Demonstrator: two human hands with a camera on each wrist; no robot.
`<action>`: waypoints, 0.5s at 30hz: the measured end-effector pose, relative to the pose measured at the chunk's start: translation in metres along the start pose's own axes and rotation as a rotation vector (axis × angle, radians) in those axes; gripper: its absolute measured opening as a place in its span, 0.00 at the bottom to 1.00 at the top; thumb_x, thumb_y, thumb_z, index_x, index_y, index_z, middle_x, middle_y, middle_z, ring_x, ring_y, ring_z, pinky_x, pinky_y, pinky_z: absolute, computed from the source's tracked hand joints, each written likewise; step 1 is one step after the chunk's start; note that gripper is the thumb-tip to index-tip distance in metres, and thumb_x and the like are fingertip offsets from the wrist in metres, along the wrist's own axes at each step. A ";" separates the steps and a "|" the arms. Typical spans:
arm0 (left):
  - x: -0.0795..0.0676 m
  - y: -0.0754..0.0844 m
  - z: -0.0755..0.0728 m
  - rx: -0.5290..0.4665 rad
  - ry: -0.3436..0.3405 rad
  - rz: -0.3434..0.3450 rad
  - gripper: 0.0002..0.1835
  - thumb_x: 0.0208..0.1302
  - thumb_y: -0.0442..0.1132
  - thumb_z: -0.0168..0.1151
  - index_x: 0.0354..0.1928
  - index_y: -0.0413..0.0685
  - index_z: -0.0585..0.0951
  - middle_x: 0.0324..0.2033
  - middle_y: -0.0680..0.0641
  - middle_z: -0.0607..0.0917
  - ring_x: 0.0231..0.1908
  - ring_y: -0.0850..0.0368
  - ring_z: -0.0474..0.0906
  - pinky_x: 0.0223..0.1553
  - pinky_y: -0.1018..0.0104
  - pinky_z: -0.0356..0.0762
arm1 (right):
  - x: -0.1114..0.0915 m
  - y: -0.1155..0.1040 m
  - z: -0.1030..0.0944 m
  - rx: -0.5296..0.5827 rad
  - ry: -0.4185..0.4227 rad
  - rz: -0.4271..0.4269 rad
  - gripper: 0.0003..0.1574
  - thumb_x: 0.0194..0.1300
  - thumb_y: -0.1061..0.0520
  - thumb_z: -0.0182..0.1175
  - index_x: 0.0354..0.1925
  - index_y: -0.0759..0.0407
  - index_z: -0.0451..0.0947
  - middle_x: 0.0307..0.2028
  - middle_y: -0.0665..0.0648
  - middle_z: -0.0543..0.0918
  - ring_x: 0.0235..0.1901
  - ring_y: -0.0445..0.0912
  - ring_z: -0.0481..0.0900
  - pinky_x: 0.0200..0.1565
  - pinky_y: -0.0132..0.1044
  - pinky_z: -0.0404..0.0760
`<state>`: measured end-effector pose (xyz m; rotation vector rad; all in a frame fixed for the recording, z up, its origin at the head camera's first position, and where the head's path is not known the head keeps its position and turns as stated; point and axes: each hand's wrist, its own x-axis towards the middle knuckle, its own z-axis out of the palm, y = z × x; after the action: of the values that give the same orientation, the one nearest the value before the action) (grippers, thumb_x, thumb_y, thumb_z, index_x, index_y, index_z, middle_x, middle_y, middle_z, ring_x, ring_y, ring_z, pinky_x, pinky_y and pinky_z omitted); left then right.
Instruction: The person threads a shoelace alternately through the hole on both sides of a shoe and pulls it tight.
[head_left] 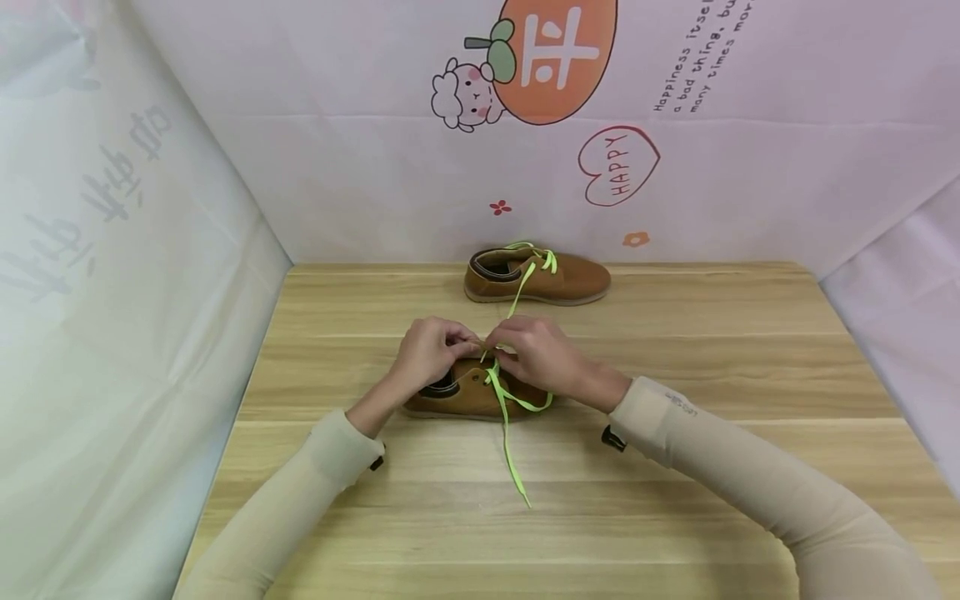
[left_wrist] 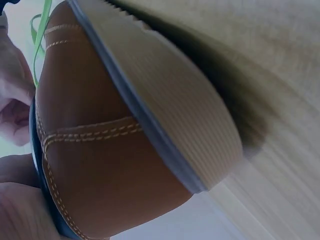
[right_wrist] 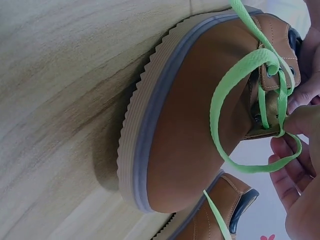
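A brown leather shoe point(head_left: 457, 402) stands on the table, its toe to the right. Bright green shoelace point(right_wrist: 220, 95) runs through its eyelets, looping over the toe side, with one end point(head_left: 513, 475) trailing toward the near edge. My left hand point(head_left: 431, 350) comes from the heel side, thumb and fingers pinching the shoe's far upper edge by the eyelets. From the toe side, my right hand point(head_left: 543, 354) pinches the lace beside that same edge. Both sets of fingertips nearly meet, hiding the exact grip. The left wrist view shows mostly the shoe's heel and sole point(left_wrist: 175, 100).
Behind, a second brown shoe point(head_left: 577, 279) with green laces stands against the printed white backdrop point(head_left: 375, 183). The wood-grain table point(head_left: 675, 517) extends around the shoes. White sheets point(head_left: 112, 333) enclose the left and right sides.
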<state>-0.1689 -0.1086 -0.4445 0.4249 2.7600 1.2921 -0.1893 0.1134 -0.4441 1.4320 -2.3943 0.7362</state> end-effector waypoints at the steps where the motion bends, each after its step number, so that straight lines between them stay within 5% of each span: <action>1: 0.001 0.001 -0.001 -0.005 -0.015 -0.014 0.04 0.68 0.37 0.73 0.38 0.46 0.93 0.32 0.50 0.93 0.30 0.61 0.86 0.35 0.67 0.81 | 0.000 0.000 0.000 -0.006 -0.002 -0.006 0.11 0.59 0.70 0.75 0.40 0.61 0.89 0.36 0.55 0.91 0.36 0.47 0.89 0.37 0.40 0.87; 15: 0.008 0.002 -0.006 -0.027 -0.107 -0.093 0.05 0.72 0.36 0.70 0.41 0.43 0.92 0.34 0.49 0.93 0.33 0.60 0.87 0.39 0.66 0.83 | 0.004 -0.002 0.009 -0.074 -0.031 -0.012 0.09 0.59 0.68 0.77 0.37 0.58 0.91 0.37 0.53 0.88 0.39 0.47 0.87 0.42 0.40 0.87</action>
<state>-0.1775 -0.1095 -0.4387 0.3482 2.6379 1.2458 -0.1889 0.1050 -0.4495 1.4377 -2.4070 0.6200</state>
